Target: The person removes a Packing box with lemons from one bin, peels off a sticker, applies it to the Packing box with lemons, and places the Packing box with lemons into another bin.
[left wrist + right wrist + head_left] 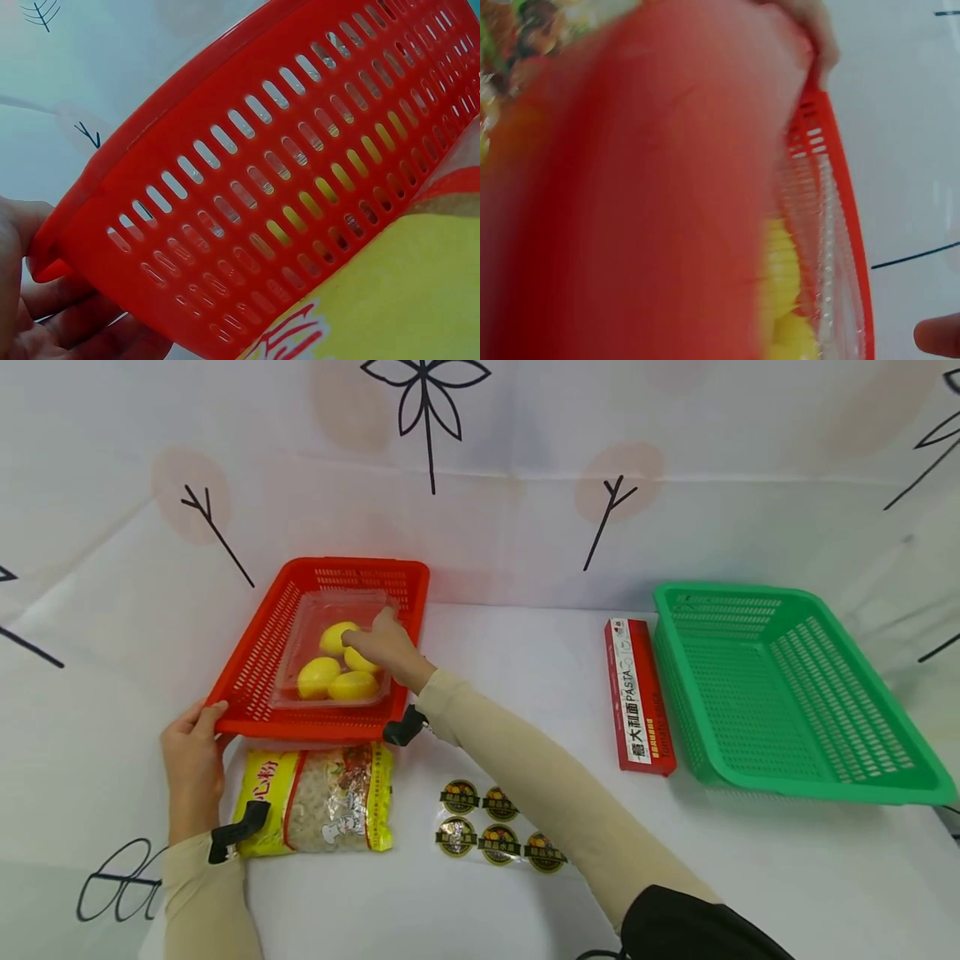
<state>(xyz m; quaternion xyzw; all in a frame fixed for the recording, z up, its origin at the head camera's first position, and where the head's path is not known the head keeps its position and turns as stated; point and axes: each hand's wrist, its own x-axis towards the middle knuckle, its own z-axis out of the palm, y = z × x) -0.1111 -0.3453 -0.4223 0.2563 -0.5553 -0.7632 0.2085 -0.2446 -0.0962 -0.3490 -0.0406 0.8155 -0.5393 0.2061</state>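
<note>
Pale and flat, the desk point(480, 914) carries on its near side a yellow food packet point(330, 797) and a sheet of round labels point(498, 845), 5 of them visible beside the right sleeve point(555, 768). Just past these is the red basket point(315, 727); its near rim overlaps the packet in the head view, though whether the 2 touch is hard to tell. The left hand point(193, 752) grasps the basket's near left corner, thumb over the rim and fingers underneath, a sound anchor: a firm, quiet grip there should stop the basket skidding. Inside sits a clear container point(322, 608) with 4 lemons point(318, 677) grouped toward its near and right side. The right hand point(386, 647) is over the container's right part; I cannot tell whether its grip grasps the edge or is released. Good handling here probably means taking the container by its walls, not pressing on the fruit, and holding it level, since the uneven load could roll. Farther right, a red pasta box point(640, 697) lies beside the green basket point(772, 710), with the patterned backdrop point(510, 535) behind.
</note>
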